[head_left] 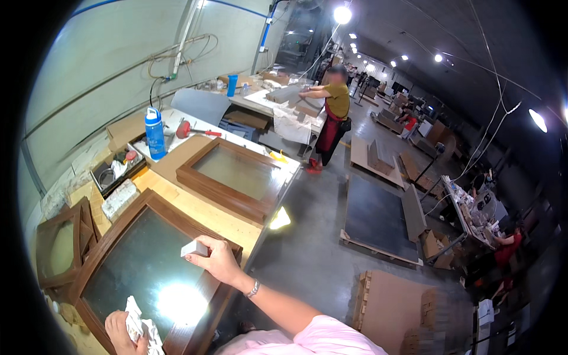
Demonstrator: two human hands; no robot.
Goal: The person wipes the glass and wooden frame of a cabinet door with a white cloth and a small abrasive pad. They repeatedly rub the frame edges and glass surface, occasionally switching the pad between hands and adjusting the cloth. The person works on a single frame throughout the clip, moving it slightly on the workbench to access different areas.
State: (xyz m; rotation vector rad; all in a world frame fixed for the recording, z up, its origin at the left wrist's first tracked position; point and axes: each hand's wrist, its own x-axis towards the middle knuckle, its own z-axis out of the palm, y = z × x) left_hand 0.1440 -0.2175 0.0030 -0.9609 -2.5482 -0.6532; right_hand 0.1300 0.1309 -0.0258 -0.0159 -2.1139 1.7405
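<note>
A brown wooden cabinet door (113, 241) with a glass pane (133, 260) lies on the bench in front of me. My right hand (220, 261) is closed around a small pale rectangular block (194, 248) above the pane's right part; I cannot tell whether the block touches the glass. Low on the left, my left hand (120, 335) grips a crumpled white cloth (135, 318) over the door's near part. A bright light reflection on the pane lies between the hands. A second glass-paned door (216, 195) lies flat just beyond.
A blue bottle (155, 135) and a red-headed mallet (190, 129) stand and lie farther back. Left are a parts box (106, 177) and more small door frames (58, 248). A co-worker (336, 109) works at another table. Dark panels (378, 216) lie on the right.
</note>
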